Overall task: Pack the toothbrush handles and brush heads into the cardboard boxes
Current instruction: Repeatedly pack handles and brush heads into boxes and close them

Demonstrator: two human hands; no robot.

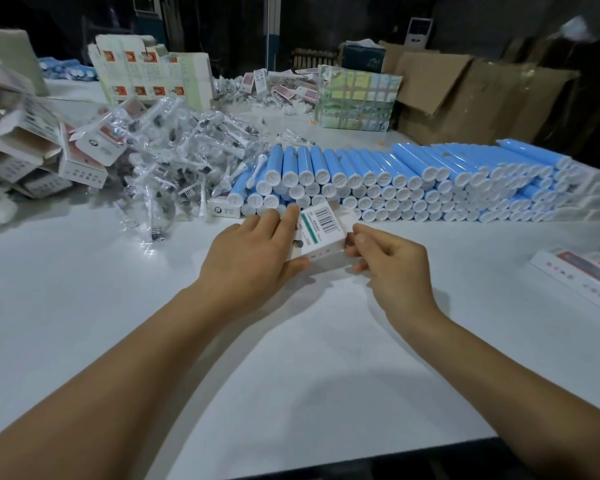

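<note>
1. On the far left of the white table (pixel 84 289), a loose heap of small cardboard boxes (pixel 49 157) lies tumbled, several with open flaps.
2. Just right of that heap sits a pile of brush heads (pixel 174 168), each sealed in a clear plastic sleeve; some spill forward toward the table's near side.
3. Behind the pile, farther back, stands a block of flat printed cartons (pixel 149 69) on edge.
4. At the centre, the left hand (pixel 253 251) grips a small white box (pixel 321 230) from its left side, fingers curled over the top edge and thumb beneath. The box is tilted, its barcode label facing up, and is held just above the table, close in front of the handle stack.
5. To its right, the right hand (pixel 388 261) pinches the box's right end between thumb and curled fingers. Whether that end flap is closed cannot be told.
6. Beyond the hands, a long stack of blue toothbrush handles (pixel 413 181) runs from the centre to the right, laid in rows several layers high with white end caps facing the person.
7. Behind the stack stand a taped carton with green print (pixel 357 98) and large brown cardboard boxes (pixel 465 95).
8. At the right edge, flat printed boxes (pixel 586 271) lie on the table, well apart from the hands.
</note>
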